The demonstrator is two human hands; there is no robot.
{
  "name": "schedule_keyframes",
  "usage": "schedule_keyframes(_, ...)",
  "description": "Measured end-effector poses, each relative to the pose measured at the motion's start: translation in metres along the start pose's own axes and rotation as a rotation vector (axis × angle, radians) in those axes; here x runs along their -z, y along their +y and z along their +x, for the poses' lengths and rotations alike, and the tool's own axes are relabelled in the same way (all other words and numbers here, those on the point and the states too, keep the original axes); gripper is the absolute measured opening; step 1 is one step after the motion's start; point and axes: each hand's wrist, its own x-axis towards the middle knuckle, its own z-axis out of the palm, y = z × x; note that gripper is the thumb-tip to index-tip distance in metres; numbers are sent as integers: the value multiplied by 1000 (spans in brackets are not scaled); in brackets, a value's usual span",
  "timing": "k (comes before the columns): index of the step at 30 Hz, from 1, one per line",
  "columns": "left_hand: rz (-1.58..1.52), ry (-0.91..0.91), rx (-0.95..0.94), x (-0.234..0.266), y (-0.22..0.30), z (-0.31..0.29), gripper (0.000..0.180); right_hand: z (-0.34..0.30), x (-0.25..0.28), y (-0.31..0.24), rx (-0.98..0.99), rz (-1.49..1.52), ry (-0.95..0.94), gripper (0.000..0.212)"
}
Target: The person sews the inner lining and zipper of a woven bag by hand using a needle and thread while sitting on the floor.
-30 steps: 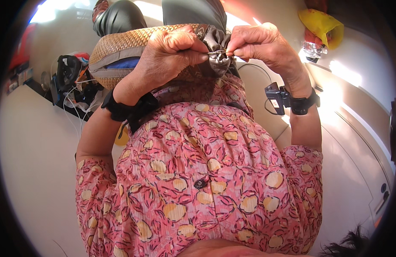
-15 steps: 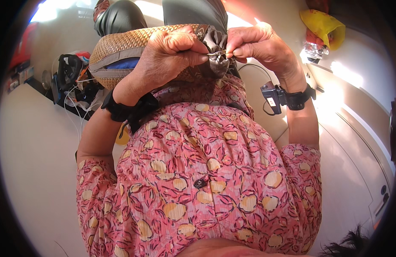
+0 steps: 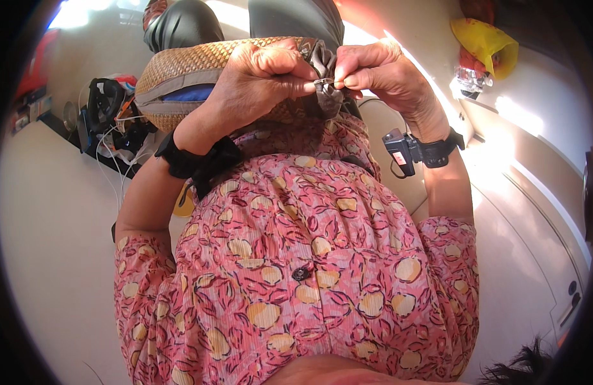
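Note:
A long woven straw-coloured pillow (image 3: 194,58) lies across my lap, with a grey-edged slit showing blue material (image 3: 188,94) inside. Dark grey cloth (image 3: 329,102) is bunched up at its right end. Over this cloth my left hand (image 3: 258,76) pinches a thin pale cord (image 3: 323,81) between thumb and forefinger. From the other side, my right hand (image 3: 389,80) pinches the cord too, thumb against forefinger. The two sets of fingertips are close together, with a short piece of cord showing between them. Whether the cord is knotted is too small to tell.
Black bands with small boxes, one at the right wrist (image 3: 399,153), are on both wrists. To the left is a pile of black gear with white cables (image 3: 110,144). A yellow bag (image 3: 485,42) lies at the far right, above a white cabinet door (image 3: 514,256).
My right hand has come slightly left, bringing the fingertips closer together and shortening the visible cord. Its wrist has turned a little. The pillow has shifted slightly right.

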Motion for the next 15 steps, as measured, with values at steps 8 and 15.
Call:
schedule_keyframes(8,21,-78,65,6,2,2,10,9,-15,-13,-41,-193,38,8)
schedule_keyframes(15,-55,-14,131,1,1,1,9,-12,-6,-24,-194,-251,206,10)
